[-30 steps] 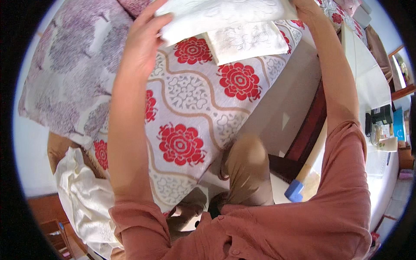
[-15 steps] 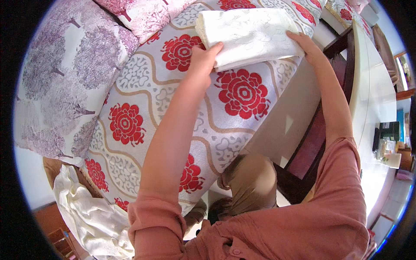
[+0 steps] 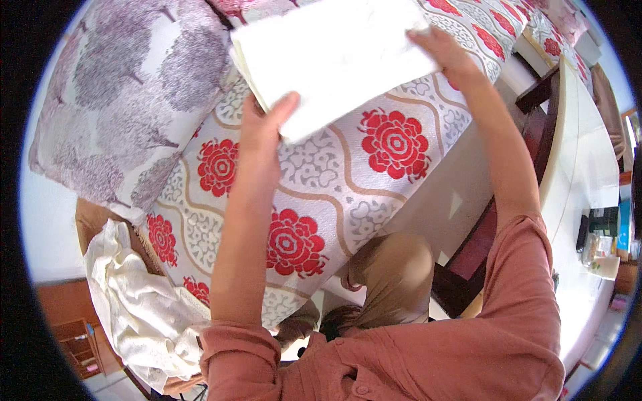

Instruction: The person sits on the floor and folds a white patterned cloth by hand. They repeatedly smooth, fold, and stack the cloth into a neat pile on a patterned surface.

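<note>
Flowered cover (image 3: 396, 142) beneath a folded white cloth held between two hands

Both hands are apart and closed on the white cloth (image 3: 341, 67) at twelve o'clock: the left hand (image 3: 267, 123), at eleven, pinches its near-left corner with the thumb on top, and the right hand (image 3: 447, 55), at one, grips its right edge. Layers show along the cloth's left edge; whether its underside touches the cover cannot be told.

Below it, the cover stretches between the forearms, its front edge slanting from two o'clock down towards six. Alongside that edge runs a greyish strip, narrowed at four o'clock by a dark wooden frame (image 3: 468, 260) and, nearer five, the person's bent knee (image 3: 398, 267).

A tree-print cushion (image 3: 120, 100) borders the left side at ten o'clock, and a crumpled cream cloth (image 3: 134, 301) drapes at eight. At three, a white-topped bench (image 3: 578, 147) with a curved-looking edge carries small dark, blue and white items (image 3: 602, 220), too small to read.
</note>
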`<state>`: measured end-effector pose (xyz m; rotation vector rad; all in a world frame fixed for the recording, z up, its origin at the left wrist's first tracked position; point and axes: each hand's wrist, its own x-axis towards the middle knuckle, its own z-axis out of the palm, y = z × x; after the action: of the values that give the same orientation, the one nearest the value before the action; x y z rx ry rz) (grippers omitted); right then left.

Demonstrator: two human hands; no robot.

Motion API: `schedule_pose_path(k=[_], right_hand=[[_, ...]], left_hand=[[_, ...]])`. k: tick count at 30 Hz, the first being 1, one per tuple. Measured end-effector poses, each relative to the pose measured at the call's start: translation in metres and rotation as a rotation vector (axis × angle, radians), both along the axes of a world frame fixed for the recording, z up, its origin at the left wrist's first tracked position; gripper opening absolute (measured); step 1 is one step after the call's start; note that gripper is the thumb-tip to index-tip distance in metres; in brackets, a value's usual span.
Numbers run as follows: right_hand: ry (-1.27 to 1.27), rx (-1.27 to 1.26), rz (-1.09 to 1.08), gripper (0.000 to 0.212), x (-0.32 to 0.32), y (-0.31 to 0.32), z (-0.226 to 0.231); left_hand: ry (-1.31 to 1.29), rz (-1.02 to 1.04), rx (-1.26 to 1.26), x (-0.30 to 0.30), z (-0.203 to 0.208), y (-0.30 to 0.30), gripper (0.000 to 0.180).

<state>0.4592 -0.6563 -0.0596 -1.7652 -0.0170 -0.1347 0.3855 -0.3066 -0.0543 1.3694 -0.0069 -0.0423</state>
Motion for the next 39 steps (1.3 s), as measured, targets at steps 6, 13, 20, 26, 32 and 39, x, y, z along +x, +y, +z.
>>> schedule_pose_path(k=[6,13,20,26,32,39], right_hand=[[-0.333,-0.832,-0.277,0.049,0.005,0.041,-0.039],[-0.641,-0.993,0.140,0.052,0.006,0.118,-0.035],[-0.251,-1.195,-0.040,0.064,0.055,0.086,-0.090],[0.021,-0.522,-0.130,0.051,0.035,0.059,-0.044],[0.189,-0.590,-0.171,0.047,-0.021,-0.003,-0.051],[0.470,-0.671,-0.058,0.031,0.000,0.013,-0.027]], left_hand=[[-0.185,0.412,0.764,-0.023,-0.066,0.048,0.072],[-0.751,-0.001,1.361,0.037,-0.019,-0.011,0.059],[-0.542,0.173,1.498,0.051,-0.085,-0.012,0.071],[-0.559,0.061,1.319,0.038,-0.070,0.035,0.068],[-0.780,-0.121,1.268,-0.044,-0.046,0.030,0.058],[-0.723,-0.109,1.415,-0.044,-0.047,0.024,0.046]])
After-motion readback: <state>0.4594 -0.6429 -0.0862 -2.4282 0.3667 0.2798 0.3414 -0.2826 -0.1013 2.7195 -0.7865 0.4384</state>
